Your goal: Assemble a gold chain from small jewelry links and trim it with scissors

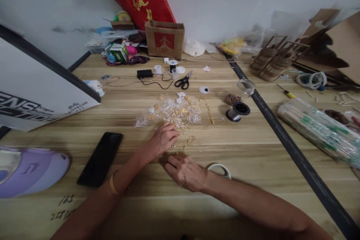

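My left hand [165, 138] reaches to the near edge of a loose pile of small gold and clear beads [178, 118], fingers bent and close together; what they pinch is hidden. Below it, my right hand [186, 173] rests low over the table with its fingers curled in. Anything inside that grip is too small or covered to make out. A thin gold chain [192, 139] lies in a loop between the two hands, its ends running close to the fingers. Another gold chain [208, 110] lies stretched out right of the pile. Small clear bags [142, 121] surround the beads.
Black scissors [183, 81], a wire spool [237, 111] and a dish of dark beads [233, 99] stand beyond the pile. A tape roll [221, 165] sits by my right forearm. A black phone [100, 159] and a purple-white object [36, 170] lie left. Packed sticks [317, 127] lie right.
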`<state>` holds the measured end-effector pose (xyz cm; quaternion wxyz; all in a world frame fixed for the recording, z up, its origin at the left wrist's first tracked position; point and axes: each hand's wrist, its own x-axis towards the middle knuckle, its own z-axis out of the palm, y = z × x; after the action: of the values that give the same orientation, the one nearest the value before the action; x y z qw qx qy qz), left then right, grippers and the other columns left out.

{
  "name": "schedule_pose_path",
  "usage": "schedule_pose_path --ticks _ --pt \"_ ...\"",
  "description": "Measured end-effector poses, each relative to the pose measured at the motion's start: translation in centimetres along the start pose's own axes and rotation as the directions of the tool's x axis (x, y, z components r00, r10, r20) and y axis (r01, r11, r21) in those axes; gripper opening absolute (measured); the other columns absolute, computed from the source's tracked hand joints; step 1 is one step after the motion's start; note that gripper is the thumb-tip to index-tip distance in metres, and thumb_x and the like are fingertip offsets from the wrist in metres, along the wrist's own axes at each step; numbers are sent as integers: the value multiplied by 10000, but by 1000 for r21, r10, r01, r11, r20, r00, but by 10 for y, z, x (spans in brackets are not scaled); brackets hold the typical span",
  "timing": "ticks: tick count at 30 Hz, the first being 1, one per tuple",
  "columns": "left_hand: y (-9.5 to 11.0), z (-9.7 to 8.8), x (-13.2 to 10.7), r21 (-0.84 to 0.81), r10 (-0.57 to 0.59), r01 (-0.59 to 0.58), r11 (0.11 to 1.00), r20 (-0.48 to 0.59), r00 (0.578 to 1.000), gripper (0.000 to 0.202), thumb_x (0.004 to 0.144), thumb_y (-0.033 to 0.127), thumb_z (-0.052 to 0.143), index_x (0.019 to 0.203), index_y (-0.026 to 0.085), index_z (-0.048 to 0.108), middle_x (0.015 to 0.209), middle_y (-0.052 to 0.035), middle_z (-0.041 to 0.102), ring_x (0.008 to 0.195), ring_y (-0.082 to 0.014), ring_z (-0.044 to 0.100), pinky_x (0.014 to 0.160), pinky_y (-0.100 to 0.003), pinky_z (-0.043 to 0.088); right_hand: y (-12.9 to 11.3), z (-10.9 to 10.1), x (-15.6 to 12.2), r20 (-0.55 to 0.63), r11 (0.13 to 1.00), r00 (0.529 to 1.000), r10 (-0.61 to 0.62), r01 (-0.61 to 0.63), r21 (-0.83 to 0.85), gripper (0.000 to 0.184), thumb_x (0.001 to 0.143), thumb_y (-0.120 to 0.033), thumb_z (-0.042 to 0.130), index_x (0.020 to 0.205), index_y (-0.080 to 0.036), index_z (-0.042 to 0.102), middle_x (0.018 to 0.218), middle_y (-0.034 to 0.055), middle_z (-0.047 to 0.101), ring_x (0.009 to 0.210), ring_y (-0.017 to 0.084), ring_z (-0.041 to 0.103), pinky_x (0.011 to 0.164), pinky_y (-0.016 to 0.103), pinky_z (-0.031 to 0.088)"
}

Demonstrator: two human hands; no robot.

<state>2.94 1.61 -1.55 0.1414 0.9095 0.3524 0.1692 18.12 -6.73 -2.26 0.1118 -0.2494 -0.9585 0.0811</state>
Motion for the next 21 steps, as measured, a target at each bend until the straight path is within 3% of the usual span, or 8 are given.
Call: schedule_pose_path --ticks 10,14,21 --pt "7 -4 16 79 63 -71 994 105 992 200 875 179 494 745 149 642 803 -42 585 851 -182 488 831 -323 391 0 1 0 -22 1000 1000 11 -10 30 60 869 -117 473 890 -153 516 859 56 562 723 162 520 622 276 406" --pt "6 -1 14 70 49 -56 996 99 994 198 875 167 489 738 150 630 798 -40 588 843 -176 494 845 -322 385 0 1 0 -53 997 998 41 -37 65 72 892 -131 454 870 -156 517 837 50 563 722 154 525 616 257 400" --pt "0 -4 6 12 -3 4 1000 -31 1000 181 880 174 482 802 148 643 799 -38 613 805 -165 521 860 -321 394 7 3 2 -202 900 959 201 -100 424 119 916 -145 405 861 -161 509 822 41 556 733 131 522 662 228 406"
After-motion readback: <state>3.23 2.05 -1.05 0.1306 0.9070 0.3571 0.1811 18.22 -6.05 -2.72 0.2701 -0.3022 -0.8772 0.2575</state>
